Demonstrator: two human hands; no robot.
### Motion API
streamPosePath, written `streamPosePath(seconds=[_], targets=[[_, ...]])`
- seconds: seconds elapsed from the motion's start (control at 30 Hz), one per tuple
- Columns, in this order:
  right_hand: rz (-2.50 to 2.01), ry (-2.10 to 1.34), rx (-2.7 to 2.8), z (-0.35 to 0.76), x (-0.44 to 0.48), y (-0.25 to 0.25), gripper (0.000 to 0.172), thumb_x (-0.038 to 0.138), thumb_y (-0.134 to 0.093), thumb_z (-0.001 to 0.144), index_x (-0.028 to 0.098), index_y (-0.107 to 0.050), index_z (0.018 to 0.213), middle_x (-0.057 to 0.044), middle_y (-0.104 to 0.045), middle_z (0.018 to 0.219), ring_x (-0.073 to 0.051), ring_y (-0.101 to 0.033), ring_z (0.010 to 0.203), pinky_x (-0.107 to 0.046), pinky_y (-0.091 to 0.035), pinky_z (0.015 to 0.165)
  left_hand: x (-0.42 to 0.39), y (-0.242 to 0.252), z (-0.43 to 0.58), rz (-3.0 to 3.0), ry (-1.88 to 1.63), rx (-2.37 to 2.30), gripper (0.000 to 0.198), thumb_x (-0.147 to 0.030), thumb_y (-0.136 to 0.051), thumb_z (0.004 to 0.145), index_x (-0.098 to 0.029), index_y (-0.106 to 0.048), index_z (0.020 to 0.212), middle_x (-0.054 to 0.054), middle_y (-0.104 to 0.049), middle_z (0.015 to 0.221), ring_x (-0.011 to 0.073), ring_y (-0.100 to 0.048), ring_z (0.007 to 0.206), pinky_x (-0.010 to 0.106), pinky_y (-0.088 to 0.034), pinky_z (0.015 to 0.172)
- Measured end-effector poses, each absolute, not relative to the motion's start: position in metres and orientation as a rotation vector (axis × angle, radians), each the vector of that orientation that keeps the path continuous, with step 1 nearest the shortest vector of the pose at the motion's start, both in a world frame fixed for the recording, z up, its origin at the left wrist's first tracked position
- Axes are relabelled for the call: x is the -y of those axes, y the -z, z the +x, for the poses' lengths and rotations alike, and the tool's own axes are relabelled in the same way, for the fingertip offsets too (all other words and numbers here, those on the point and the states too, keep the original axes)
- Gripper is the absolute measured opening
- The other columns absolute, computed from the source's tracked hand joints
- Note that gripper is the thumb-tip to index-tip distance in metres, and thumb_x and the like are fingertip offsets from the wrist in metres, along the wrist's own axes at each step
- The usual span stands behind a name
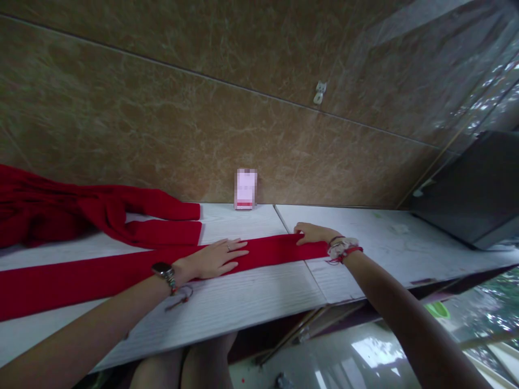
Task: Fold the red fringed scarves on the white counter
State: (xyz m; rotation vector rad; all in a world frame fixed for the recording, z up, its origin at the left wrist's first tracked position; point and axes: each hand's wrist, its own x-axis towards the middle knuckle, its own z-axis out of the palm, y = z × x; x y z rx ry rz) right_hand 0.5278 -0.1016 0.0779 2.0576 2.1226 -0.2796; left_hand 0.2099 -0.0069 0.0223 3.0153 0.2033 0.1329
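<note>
A long red strip of cloth lies flat across the white table, running from the left edge to near the middle. My left hand rests flat on it, fingers stretched out, a watch on the wrist. My right hand sits at the strip's right end with fingers curled onto the fabric's edge; beaded bracelets are on that wrist. More red cloth is bunched at the back left of the table.
A small pink-and-white box stands against the brown marble wall. A dark slanted panel rises at the right. A white hook is on the wall. My knees and a glossy floor show below the table's front edge.
</note>
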Motion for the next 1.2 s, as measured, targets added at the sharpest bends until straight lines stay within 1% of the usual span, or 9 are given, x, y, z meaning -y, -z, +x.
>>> streamPosePath(seconds=[0.13,0.23,0.5,0.77,0.87,0.97,1.07,1.13,1.2], targets=[[2.019,0.407,-2.087,0.536,0.107,-0.088,0.031,0.027,-0.062,0.069,0.019,-0.061,0.098,-0.007,-0.064,0.098,-0.02,-0.059,0.086,-0.025,-0.044,0.071,0.005,-0.015,0.209,3.006,-0.105,-0.212,0.042,-0.033,-0.032,0.09,-0.027,-0.033,0.132,0.002,-0.032,0.14,0.0182,-0.022,0.13,0.038,-0.016,0.105],[2.029,0.368,-2.005,0.554,0.117,-0.092,0.035,0.03,-0.062,0.069,0.017,-0.061,0.101,-0.009,-0.064,0.101,-0.022,-0.059,0.09,-0.027,-0.044,0.075,0.004,-0.016,0.209,3.002,-0.071,-0.214,0.042,-0.033,-0.031,0.09,-0.027,-0.032,0.132,0.002,-0.031,0.14,0.0178,-0.023,0.13,0.038,-0.015,0.105],[2.212,0.219,-1.885,0.593,0.151,-0.095,0.03,0.026,-0.055,0.075,0.015,-0.063,0.102,-0.014,-0.062,0.107,-0.025,-0.056,0.1,-0.031,-0.041,0.085,0.004,-0.015,0.21,3.009,-0.103,-0.199,0.042,-0.035,-0.029,0.091,-0.027,-0.033,0.132,0.002,-0.031,0.14,0.0176,-0.026,0.128,0.036,-0.017,0.104],[2.297,0.219,-1.96,0.605,0.151,-0.087,0.027,0.029,-0.04,0.084,0.016,-0.062,0.092,-0.008,-0.066,0.091,-0.02,-0.06,0.082,-0.029,-0.045,0.075,0.001,-0.011,0.208,2.993,-0.176,-0.162,0.042,-0.035,-0.03,0.091,-0.028,-0.033,0.132,0.001,-0.033,0.139,0.0177,-0.028,0.127,0.034,-0.019,0.104],[2.393,0.033,-1.821,0.605,0.147,-0.082,0.028,0.028,-0.039,0.085,0.014,-0.061,0.093,-0.011,-0.065,0.092,-0.021,-0.059,0.085,-0.031,-0.044,0.076,0.002,-0.013,0.208,3.001,-0.174,-0.152,0.042,-0.034,-0.03,0.091,-0.029,-0.033,0.132,0.001,-0.033,0.14,0.0177,-0.028,0.127,0.034,-0.019,0.103],[2.451,-0.265,-1.684,0.598,0.144,-0.073,0.027,0.02,-0.043,0.082,0.013,-0.058,0.103,-0.016,-0.06,0.102,-0.025,-0.055,0.095,-0.036,-0.043,0.078,0.004,-0.016,0.209,3.014,-0.129,-0.16,0.041,-0.033,-0.031,0.091,-0.031,-0.033,0.132,0.0,-0.031,0.14,0.018,-0.028,0.127,0.035,-0.019,0.103],[2.35,-0.281,-1.982,0.588,0.141,-0.06,0.03,0.017,-0.045,0.081,0.015,-0.055,0.109,-0.014,-0.055,0.112,-0.023,-0.05,0.105,-0.037,-0.04,0.086,0.004,-0.018,0.209,3.01,-0.102,-0.166,0.04,-0.033,-0.033,0.09,-0.033,-0.035,0.13,0.0,-0.031,0.141,0.0187,-0.028,0.127,0.036,-0.019,0.103],[2.216,-0.151,-2.197,0.583,0.137,-0.053,0.026,0.02,-0.044,0.082,0.014,-0.057,0.104,-0.012,-0.058,0.107,-0.02,-0.052,0.101,-0.034,-0.039,0.089,0.004,-0.018,0.209,3.003,-0.115,-0.153,0.04,-0.033,-0.033,0.09,-0.033,-0.035,0.13,-0.001,-0.031,0.141,0.0184,-0.028,0.127,0.035,-0.019,0.103],[2.148,-0.044,-2.243,0.579,0.134,-0.048,0.023,0.021,-0.045,0.082,0.012,-0.059,0.099,-0.012,-0.06,0.1,-0.02,-0.055,0.094,-0.033,-0.04,0.087,0.004,-0.017,0.209,3.003,-0.127,-0.145,0.04,-0.033,-0.032,0.09,-0.033,-0.035,0.13,-0.001,-0.031,0.141,0.0181,-0.028,0.127,0.034,-0.019,0.103]])
